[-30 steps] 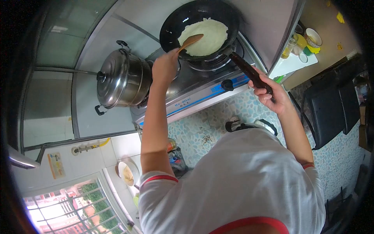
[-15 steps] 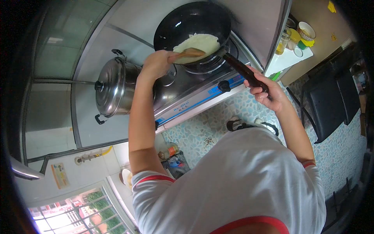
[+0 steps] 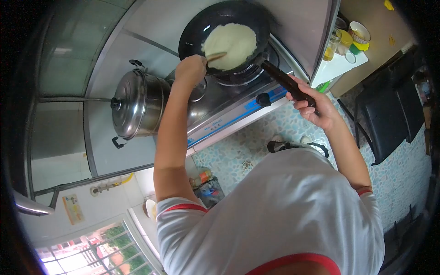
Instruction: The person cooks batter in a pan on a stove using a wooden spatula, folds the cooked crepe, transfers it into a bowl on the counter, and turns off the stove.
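A black wok (image 3: 192,34) sits tilted over the gas burner, with a pale round pancake (image 3: 236,43) lying in it. My left hand (image 3: 190,71) is closed round a wooden spatula (image 3: 217,56) at the wok's near left rim. The spatula's blade lies over the pancake's lower left part; whether it reaches under the edge I cannot tell. Fingers wrapped, my right hand (image 3: 314,103) grips the wok's dark handle (image 3: 284,82), to the right of the stove.
Left of the wok stands a lidded steel pot (image 3: 140,104). The stove's front panel (image 3: 238,114) has a black knob. Jars and a bowl (image 3: 359,31) fill a white shelf at the upper right. A black chair (image 3: 387,110) stands at the right, a bottle (image 3: 200,176) on the floor.
The spatula moved left across the wok and its blade now shows less. The pancake, bunched at its upper edge half a second ago, lies flatter and rounder. My right hand keeps its grip.
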Tool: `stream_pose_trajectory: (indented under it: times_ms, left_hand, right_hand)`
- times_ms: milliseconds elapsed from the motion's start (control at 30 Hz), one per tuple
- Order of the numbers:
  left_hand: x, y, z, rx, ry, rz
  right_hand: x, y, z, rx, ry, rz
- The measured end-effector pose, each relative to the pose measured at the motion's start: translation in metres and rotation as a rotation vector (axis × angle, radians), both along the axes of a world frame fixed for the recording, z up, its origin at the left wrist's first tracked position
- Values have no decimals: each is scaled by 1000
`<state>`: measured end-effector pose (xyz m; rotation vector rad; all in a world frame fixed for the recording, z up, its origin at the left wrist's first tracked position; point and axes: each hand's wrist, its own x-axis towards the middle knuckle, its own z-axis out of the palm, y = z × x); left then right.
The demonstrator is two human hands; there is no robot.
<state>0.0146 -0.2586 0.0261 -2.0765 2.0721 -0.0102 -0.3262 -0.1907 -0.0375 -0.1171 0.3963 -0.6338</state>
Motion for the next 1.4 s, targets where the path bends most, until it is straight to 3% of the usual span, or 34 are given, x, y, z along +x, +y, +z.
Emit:
stream_pose_trajectory:
  times_ms: [100, 200, 400, 433, 633, 733, 867, 1067, 1133, 1400]
  left_hand:
    - [-19, 18, 35, 126, 9, -21]
    - [-24, 11, 21, -1, 193, -249]
    - [-31, -37, -27, -282, 216, -66]
    - [-22, -47, -30, -277, 170, 36]
    - [4, -23, -5, -50, -9, 55]
    - [-8, 3, 28, 44, 44, -36]
    - [-29, 4, 21, 29, 230, -79]
    - [-20, -35, -27, -258, 227, 48]
    - [-7, -33, -21, -287, 176, 88]
    - [-9, 10, 27, 90, -69, 2]
  right_hand:
    - [1, 0, 1, 8, 4, -6]
    - [1, 0, 2, 19, 8, -3]
    - [2, 2, 6, 19, 41, -19]
    - [3, 2, 6, 17, 39, -21]
    - [1, 1, 1, 17, -2, -9]
    - [0, 2, 1, 18, -3, -10]
    - [1, 1, -1, 13, -12, -6]
    - [1, 2, -2, 11, -10, -2]
    - [0, 1, -1, 0, -7, -10]
    - [1, 1, -5, -19, 9, -10]
